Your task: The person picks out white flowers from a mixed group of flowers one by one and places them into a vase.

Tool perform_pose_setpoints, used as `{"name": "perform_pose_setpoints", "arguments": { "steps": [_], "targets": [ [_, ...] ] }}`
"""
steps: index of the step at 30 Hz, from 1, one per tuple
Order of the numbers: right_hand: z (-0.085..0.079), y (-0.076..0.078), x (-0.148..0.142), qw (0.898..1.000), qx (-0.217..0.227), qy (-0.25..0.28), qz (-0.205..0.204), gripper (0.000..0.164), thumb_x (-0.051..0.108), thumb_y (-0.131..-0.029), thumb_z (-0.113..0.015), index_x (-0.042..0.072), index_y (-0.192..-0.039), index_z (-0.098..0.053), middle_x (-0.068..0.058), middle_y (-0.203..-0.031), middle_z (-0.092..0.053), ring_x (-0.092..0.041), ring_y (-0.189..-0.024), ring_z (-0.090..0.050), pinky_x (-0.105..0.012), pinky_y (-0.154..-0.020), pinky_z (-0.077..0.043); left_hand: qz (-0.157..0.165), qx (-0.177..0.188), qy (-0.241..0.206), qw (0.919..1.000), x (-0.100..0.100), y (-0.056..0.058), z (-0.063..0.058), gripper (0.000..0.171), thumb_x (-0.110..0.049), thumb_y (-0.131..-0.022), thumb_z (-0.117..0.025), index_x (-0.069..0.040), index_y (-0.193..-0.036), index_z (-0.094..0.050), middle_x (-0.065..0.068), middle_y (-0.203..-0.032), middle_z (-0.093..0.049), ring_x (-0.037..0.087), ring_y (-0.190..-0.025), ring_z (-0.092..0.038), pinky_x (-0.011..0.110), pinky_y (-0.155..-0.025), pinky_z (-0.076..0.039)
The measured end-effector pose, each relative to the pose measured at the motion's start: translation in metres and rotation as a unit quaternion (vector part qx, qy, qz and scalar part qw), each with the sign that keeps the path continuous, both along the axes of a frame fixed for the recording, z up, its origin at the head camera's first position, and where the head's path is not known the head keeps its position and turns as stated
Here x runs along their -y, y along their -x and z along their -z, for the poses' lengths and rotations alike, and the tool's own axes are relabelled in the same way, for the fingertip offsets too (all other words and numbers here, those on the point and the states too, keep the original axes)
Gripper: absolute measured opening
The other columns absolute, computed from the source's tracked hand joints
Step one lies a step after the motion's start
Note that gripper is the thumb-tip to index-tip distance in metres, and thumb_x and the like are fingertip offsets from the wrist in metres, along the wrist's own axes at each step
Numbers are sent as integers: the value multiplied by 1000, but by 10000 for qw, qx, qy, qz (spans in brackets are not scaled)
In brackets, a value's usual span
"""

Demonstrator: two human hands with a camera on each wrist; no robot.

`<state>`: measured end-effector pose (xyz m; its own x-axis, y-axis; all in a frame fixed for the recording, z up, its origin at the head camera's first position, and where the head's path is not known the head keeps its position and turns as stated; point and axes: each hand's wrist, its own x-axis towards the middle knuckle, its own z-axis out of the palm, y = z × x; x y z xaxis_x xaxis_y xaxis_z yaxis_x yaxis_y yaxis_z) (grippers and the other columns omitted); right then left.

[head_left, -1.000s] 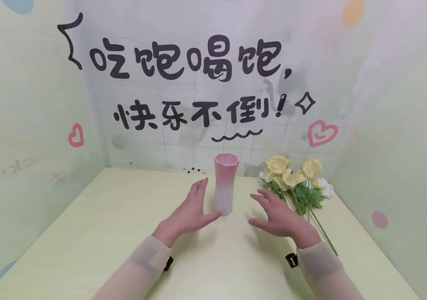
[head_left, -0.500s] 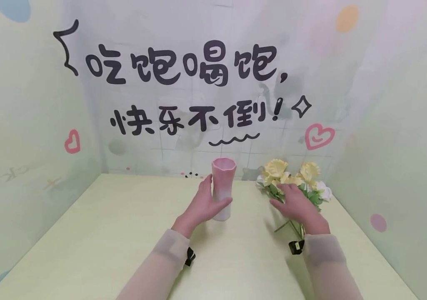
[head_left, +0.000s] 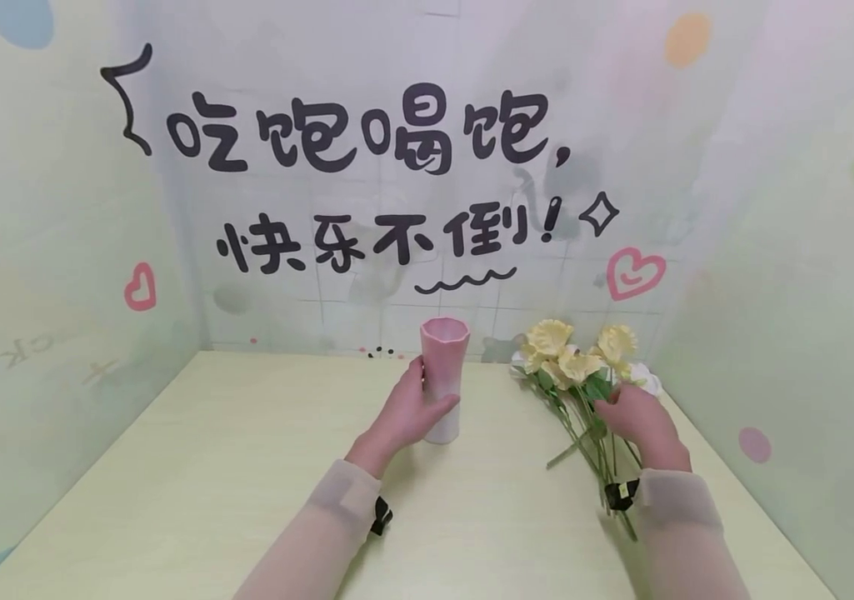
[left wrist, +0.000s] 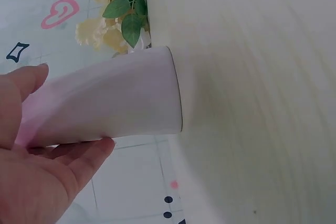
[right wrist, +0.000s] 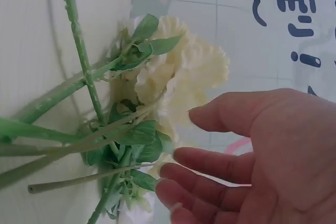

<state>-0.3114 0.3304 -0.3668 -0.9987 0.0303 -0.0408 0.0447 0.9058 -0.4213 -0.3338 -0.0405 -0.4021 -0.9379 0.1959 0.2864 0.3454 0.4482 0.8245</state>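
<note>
An upright vase (head_left: 445,358), pink at the top and fading to white, stands toward the back of the table. My left hand (head_left: 399,414) grips its side, the thumb across the front and the fingers around the far left. In the left wrist view the vase's pale lower part (left wrist: 115,95) runs out beyond the fingers. To the right lies a bunch of artificial flowers (head_left: 550,340) with yellow and white blooms. Over their leaves and stems hovers my right hand (head_left: 646,425), thumb and fingers apart in the right wrist view, holding nothing. Stems (right wrist: 86,72) cross beside it.
A pale wooden table (head_left: 209,492) lies beneath everything. Printed curtain-like walls close it in at the back (head_left: 284,321), left and right. The flower stems (head_left: 614,475) point toward the table's front, partly under my right wrist.
My left hand has reached right and taken hold of the vase. My right hand has moved right, from beside the vase to over the flowers. The view has shifted slightly.
</note>
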Motion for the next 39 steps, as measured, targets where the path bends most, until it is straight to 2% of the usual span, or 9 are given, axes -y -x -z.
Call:
{"name": "perform_pose_setpoints", "arguments": {
  "steps": [1, 3, 6, 10, 14, 21, 29, 34, 39],
  "targets": [
    [3, 1, 0, 9999, 71, 63, 51, 39, 30, -108, -56, 6, -77, -55, -6, -67, -50, -21, -61, -47, -36, -60, -45, -17, -14, 48, 10000, 1, 0, 1, 82, -23, -102, -77, 3, -166, -33, 25, -162, -54, 43, -147, -59, 62, -122, -50],
    [7, 2, 2, 9998, 163, 104, 68, 47, 29, -107, -58, 18, -66, -40, 6, -60, -33, -13, -56, -33, -30, -57, -36, -57, -32, 141, 9999, 2, 0, 2, 78, -23, -105, -75, 4, -165, -34, 25, -162, -54, 43, -147, -58, 62, -122, -50],
    [11, 1, 5, 9999, 126, 12, 19, 48, 27, -106, -62, 21, -64, -41, 7, -59, -37, -11, -56, -38, -29, -55, -38, -85, -25, 212, 9997, 3, 1, 3, 73, -23, -108, -72, 4, -164, -36, 26, -163, -54, 43, -149, -57, 62, -123, -49],
    [13, 0, 9, 9999, 134, -61, 78, 42, 23, -104, -65, 17, -65, -49, 2, -60, -49, -15, -57, -47, -30, -55, -43, -38, -23, 234, 9997, 5, 0, 2, 70, -24, -108, -72, 3, -163, -39, 25, -162, -55, 43, -148, -58, 62, -123, -50],
    [16, 0, 11, 9996, 254, -12, 141, 38, 21, -103, -66, 15, -66, -55, 0, -59, -55, -16, -55, -51, -31, -56, -44, 5, 0, 205, 9998, 4, 0, 1, 71, -23, -108, -72, 3, -164, -38, 25, -162, -55, 43, -148, -57, 62, -122, -50],
    [20, 2, 13, 9994, 309, -56, 166, 38, 18, -101, -68, 12, -64, -60, 0, -54, -57, -14, -52, -50, -30, -55, -44, 55, 262, 203, 9994, 6, 0, 3, 76, -28, -110, -68, 0, -169, -29, 26, -165, -51, 45, -148, -58, 60, -121, -52],
    [18, 1, 15, 9995, 304, -20, 96, 37, 13, -100, -65, 10, -63, -63, 3, -51, -53, -11, -47, -47, -29, -57, -44, 43, 366, 208, 9991, 8, -1, 4, 75, -30, -110, -69, -2, -169, -32, 24, -167, -50, 44, -149, -57, 59, -122, -51],
    [16, 0, 15, 9994, 315, 0, 138, 38, 14, -100, -65, 11, -62, -62, 2, -51, -53, -12, -46, -49, -30, -59, -45, 17, 380, 224, 9990, 8, -1, 3, 73, -30, -110, -68, -3, -169, -33, 22, -168, -50, 43, -151, -56, 59, -123, -50],
    [14, -1, 16, 9992, 335, 6, 195, 36, 17, -101, -64, 9, -67, -64, -1, -53, -60, -14, -49, -56, -31, -62, -47, 9, 384, 266, 9989, 7, -4, 2, 74, -29, -111, -67, -2, -169, -31, 22, -169, -49, 43, -151, -56, 60, -123, -50]
  ]
}}
